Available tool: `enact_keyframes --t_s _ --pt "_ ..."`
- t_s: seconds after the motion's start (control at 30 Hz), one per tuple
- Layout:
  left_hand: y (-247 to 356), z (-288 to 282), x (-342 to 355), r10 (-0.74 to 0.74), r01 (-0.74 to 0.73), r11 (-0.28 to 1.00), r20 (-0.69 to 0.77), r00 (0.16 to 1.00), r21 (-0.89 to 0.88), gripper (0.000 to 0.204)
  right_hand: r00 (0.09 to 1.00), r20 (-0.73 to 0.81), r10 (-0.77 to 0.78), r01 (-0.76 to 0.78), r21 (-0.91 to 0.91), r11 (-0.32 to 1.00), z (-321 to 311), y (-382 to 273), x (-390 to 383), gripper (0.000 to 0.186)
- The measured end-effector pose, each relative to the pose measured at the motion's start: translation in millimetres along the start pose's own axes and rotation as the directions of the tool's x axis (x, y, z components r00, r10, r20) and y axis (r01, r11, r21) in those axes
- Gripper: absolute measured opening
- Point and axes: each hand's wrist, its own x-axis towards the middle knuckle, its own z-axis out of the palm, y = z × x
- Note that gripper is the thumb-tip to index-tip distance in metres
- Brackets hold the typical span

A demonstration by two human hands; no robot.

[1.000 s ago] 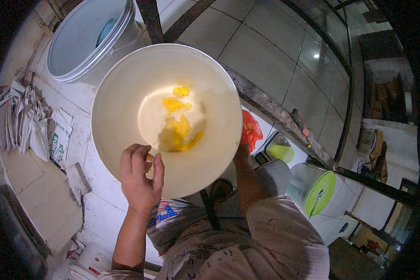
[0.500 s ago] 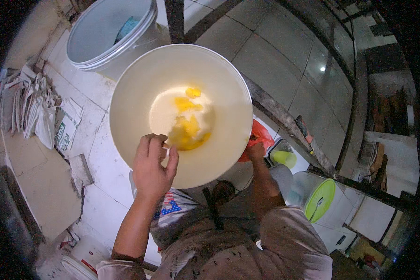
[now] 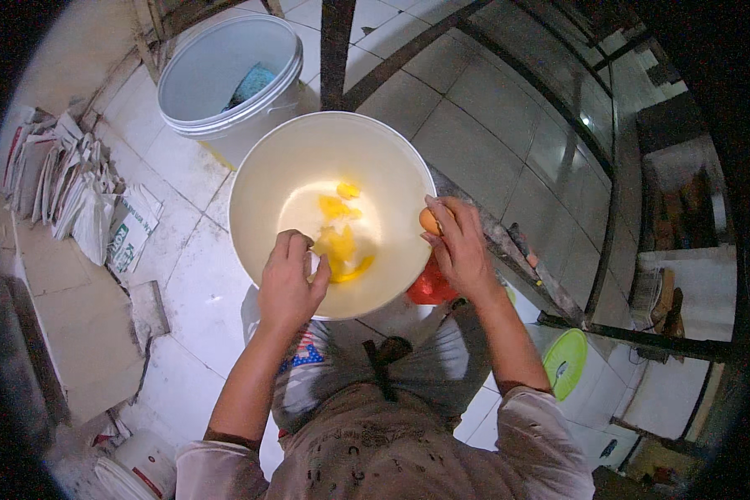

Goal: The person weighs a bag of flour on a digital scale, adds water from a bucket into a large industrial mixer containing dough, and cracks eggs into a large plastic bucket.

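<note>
Brown egg (image 3: 429,222) pinched in right hand (image 3: 458,246) at bowl (image 3: 267,179) rim; left hand (image 3: 287,283) grips near edge, yolks (image 3: 339,242) between them.

The setting was a back-room food-preparation area — likely a small bakery or kitchen workspace. Indicators: a white tiled floor (image 3: 492,108), large white plastic buckets (image 3: 225,75), a wide mixing bowl (image 3: 267,179) containing broken egg yolks (image 3: 342,242), and stacked folded paper bags (image 3: 67,192) with flattened cardboard (image 3: 75,333) — all at floor level.
</note>
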Motion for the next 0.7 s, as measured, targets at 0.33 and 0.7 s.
enact_keyframes --t_s 0.33,0.7 --pt "16 -27 25 0.065 -0.013 0.911 0.111 0.992 -0.412 0.041 0.918 0.373 0.133 -0.39 0.793 0.468 9 -47 62 0.032" --pt "7 -42 47 -0.043 0.108 0.792 0.121 0.992 -0.6 0.046 0.98 0.196 -0.03 -0.124 0.728 0.674 14 -76 85 0.041"
